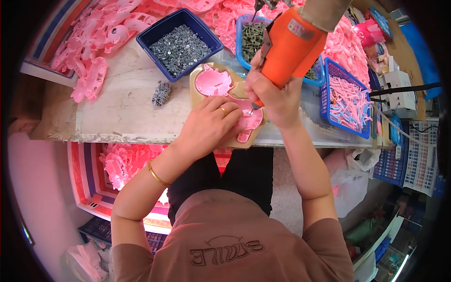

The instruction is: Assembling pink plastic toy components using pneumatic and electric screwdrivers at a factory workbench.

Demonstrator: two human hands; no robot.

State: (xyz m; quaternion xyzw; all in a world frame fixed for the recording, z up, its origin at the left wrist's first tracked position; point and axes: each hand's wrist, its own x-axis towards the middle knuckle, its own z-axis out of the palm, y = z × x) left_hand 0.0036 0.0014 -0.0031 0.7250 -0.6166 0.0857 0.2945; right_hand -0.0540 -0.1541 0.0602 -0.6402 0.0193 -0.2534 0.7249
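My right hand [277, 96] is wrapped round an orange electric screwdriver [293, 44], tilted with its bit pointing down. The bit's tip meets a pink plastic shell [213, 81] near its right part. That shell lies in a tan shaped holding block [196, 89] at the table's front edge. Over the shell's middle rests my left hand [213, 120], fingers together and curled down onto the shell and block; some fingertips are hidden. A clump of small grey screws [161, 93] stands on the table to the left of the block.
Behind the block are a dark blue bin [157, 58] of small metal pieces and a light blue basket [240, 51] of dark metal parts. A blue basket [345, 124] holds thin pink and blue pieces. Pink shells [91, 77] pile up at the back; more fill a striped container [96, 199] below.
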